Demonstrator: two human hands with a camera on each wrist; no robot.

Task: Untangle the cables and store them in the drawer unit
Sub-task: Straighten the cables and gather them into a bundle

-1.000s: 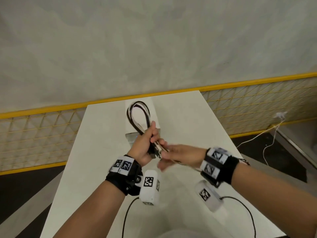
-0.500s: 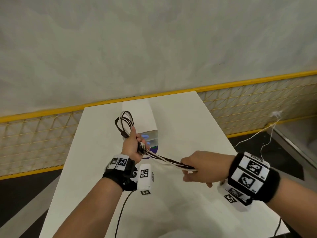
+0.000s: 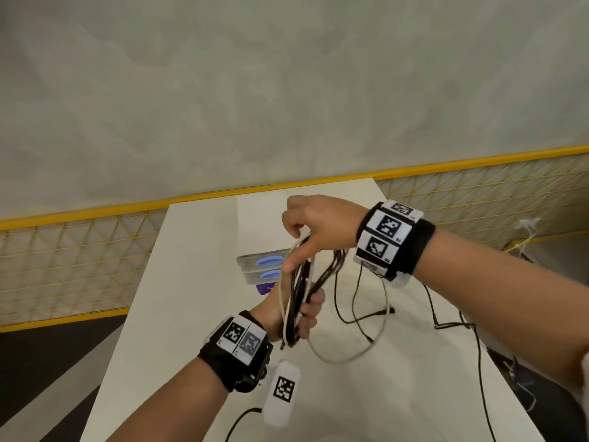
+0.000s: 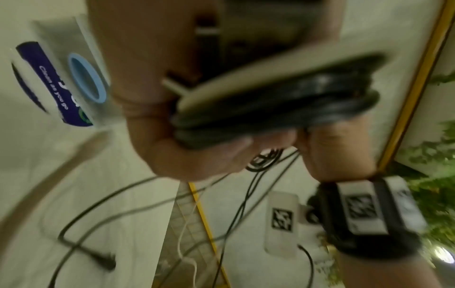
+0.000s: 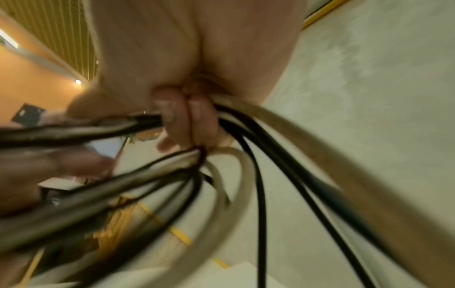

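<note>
A bundle of black and white cables [image 3: 296,295] is stretched between my two hands above the white table [image 3: 178,314]. My left hand [image 3: 296,314] grips the lower end of the bundle [image 4: 270,109]. Higher up, my right hand [image 3: 312,228] has its fingers [image 5: 187,120] curled round the upper loops [image 5: 172,171]. Loose white and black strands [image 3: 360,346] hang down to the right and trail on the table. The small drawer unit [image 3: 264,269], grey with blue oval handles [image 4: 86,78], stands just behind the hands.
A yellow mesh fence [image 3: 63,266] runs behind and beside the table. Thin black wires [image 3: 478,362] from the wrist cameras trail over the table's right side. A white charger cable [image 3: 526,231] lies on the floor at the right.
My right hand has swung up and left from low on the right to above my left hand, looping the cables. My left hand has dropped nearer to me, still gripping the bundle.
</note>
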